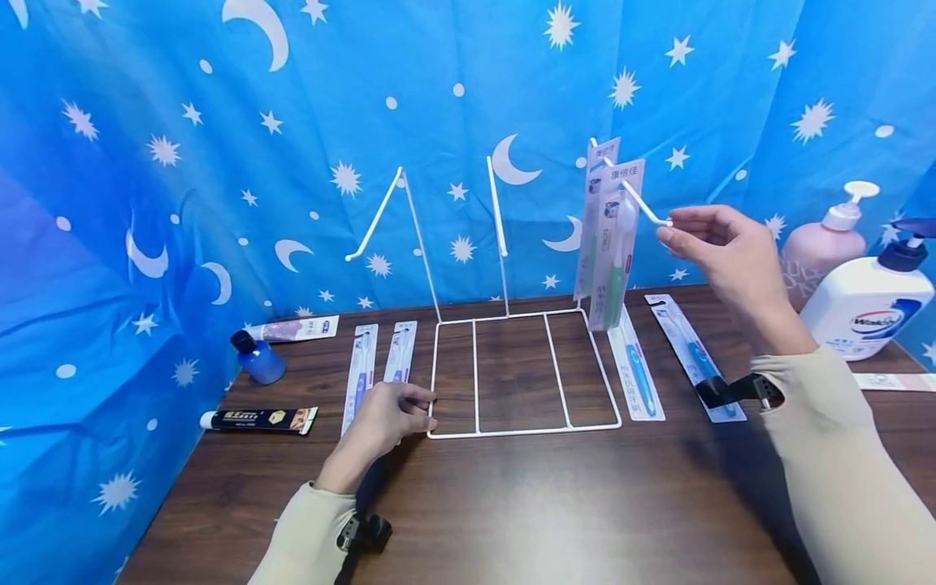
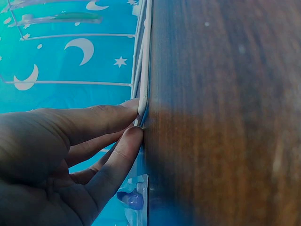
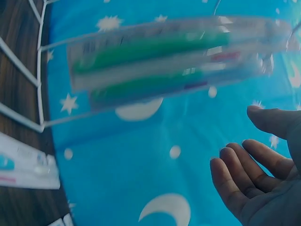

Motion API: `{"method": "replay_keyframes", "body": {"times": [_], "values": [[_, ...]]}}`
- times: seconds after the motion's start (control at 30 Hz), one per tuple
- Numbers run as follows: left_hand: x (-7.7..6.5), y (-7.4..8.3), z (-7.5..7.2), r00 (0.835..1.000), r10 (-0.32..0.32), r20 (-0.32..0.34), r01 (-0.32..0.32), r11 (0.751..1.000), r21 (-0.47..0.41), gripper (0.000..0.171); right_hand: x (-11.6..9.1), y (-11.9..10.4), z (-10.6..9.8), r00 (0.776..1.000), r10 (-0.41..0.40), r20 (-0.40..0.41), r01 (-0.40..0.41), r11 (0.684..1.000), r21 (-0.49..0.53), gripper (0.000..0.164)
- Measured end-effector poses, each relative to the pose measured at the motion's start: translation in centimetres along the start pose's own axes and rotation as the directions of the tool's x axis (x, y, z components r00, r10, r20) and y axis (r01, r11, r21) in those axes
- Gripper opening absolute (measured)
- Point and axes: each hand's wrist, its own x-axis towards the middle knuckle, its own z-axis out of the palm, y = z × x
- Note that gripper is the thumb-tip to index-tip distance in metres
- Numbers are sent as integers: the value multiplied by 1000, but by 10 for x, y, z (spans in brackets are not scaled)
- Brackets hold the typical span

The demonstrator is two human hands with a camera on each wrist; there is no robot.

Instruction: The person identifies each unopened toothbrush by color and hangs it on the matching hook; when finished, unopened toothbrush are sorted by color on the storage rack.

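A white wire rack (image 1: 526,433) with upright hooks stands on the table. My left hand (image 1: 380,418) pinches the wire at its front left corner; the left wrist view shows the thumb and fingers (image 2: 113,117) about that wire. From the right hook (image 1: 647,205) hang two packaged toothbrushes with green handles, the front toothbrush pack (image 1: 613,260) partly covering the rear one (image 1: 587,244). My right hand (image 1: 738,256) is by this hook's tip. In the right wrist view its fingers (image 3: 230,172) are spread apart, hold nothing and stand clear of the packs.
Purple toothbrush packs (image 1: 361,370) lie left of the rack, blue ones (image 1: 636,374) right of it. Further left are a blue bottle (image 1: 262,363), a black toothpaste box (image 1: 259,420) and a pale tube (image 1: 300,328). White (image 1: 863,305) and pink (image 1: 822,244) pump bottles stand right, before a blue curtain.
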Motion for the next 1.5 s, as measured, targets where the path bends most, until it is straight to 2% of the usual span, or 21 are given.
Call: {"method": "replay_keyframes", "body": {"times": [0.1, 0.2, 0.3, 0.43, 0.53, 0.63, 0.77, 0.93, 1.07, 1.17, 1.27, 1.5], "values": [[-1, -1, -1, 1000, -11, 6, 11, 1000, 4, 29, 4, 12, -4, 999, 37, -3, -37, 999, 12, 49], [-1, -1, -2, 1000, -1, 10, 0, 1000, 18, 29, 8, 25, -10, 998, 61, -16, -61, 997, -35, 51], [0, 0, -3, 1000, 3, 6, -3, 1000, 29, 29, 12, 40, -13, 995, 98, 0, -97, 986, -136, 56], [0, 0, -3, 1000, -4, 5, 4, 999, 37, 30, 16, 62, -14, 983, 183, 32, -168, 950, -263, 67], [0, 0, -2, 1000, -13, 13, 12, 999, 38, 30, 18, 80, -11, 958, 285, 38, -265, 928, -261, 72], [0, 0, -2, 1000, -20, 18, 20, 999, 40, 30, 20, 97, -8, 924, 379, 50, -361, 908, -214, 74], [1, 0, -2, 1000, -14, 14, 14, 999, 34, 30, 22, 112, -8, 885, 459, 78, -431, 871, -234, 76], [2, 0, -3, 1000, -17, 7, 16, 999, 38, 30, 22, 121, -9, 835, 532, 143, -469, 823, -321, 78], [2, 0, -3, 1000, -23, 12, 22, 999, 39, 30, 23, 128, -7, 804, 575, 150, -492, 786, -375, 73], [1, 1, -4, 1000, -25, 15, 24, 999, 41, 30, 24, 131, -7, 797, 587, 141, -495, 769, -403, 69], [1, 2, -5, 1000, -27, 17, 26, 999, 46, 30, 23, 131, -7, 799, 586, 134, -487, 762, -426, 67], [1, 1, -4, 999, -30, 24, 29, 999, 42, 30, 20, 129, -10, 788, 608, 98, -514, 738, -437, 70]]}}
